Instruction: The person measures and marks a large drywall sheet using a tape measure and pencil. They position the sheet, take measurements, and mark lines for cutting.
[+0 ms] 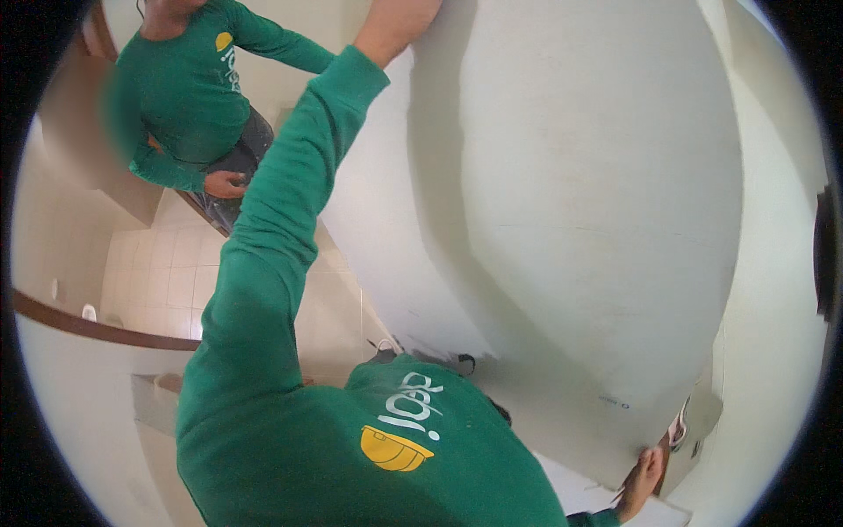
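While the left hand [399, 28] is up at the edge of the pale board [597, 176], fingers out of frame, grip impossible to tell, right hand [645, 481] gripping the lower corner, board spanning centre to right, green-shirted co-worker [189, 97] upper left.

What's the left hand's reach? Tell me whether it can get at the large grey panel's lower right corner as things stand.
Probably not: the left hand is up by the top left of the large grey panel, whose broad face lies between, and the right hand is by that corner.
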A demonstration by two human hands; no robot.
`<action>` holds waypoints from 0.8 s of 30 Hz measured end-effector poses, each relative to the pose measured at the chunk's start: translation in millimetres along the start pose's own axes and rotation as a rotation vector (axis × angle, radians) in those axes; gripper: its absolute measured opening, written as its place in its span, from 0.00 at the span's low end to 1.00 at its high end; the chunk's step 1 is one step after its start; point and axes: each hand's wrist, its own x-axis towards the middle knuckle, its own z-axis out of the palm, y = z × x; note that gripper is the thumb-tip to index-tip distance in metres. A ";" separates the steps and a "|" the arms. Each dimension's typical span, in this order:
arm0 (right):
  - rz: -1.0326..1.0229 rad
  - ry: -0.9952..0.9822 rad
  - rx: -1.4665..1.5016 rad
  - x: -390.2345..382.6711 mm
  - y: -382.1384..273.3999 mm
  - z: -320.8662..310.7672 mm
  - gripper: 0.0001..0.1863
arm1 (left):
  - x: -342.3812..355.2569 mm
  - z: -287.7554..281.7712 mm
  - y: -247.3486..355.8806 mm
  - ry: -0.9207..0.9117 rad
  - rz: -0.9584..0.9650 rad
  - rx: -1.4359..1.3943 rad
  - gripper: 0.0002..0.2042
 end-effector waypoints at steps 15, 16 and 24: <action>0.003 0.366 -0.150 -82.1 -2.2 -250.1 0.17 | -104.6 62.2 223.6 0.230 -0.550 -0.203 0.38; -0.013 0.402 -0.161 -74.5 -31.8 -232.3 0.17 | -82.4 47.3 194.9 0.236 -0.558 -0.227 0.39; -0.186 0.307 -0.354 25.7 -240.8 -66.4 0.13 | -51.5 -98.6 -76.3 0.498 -0.711 -0.343 0.38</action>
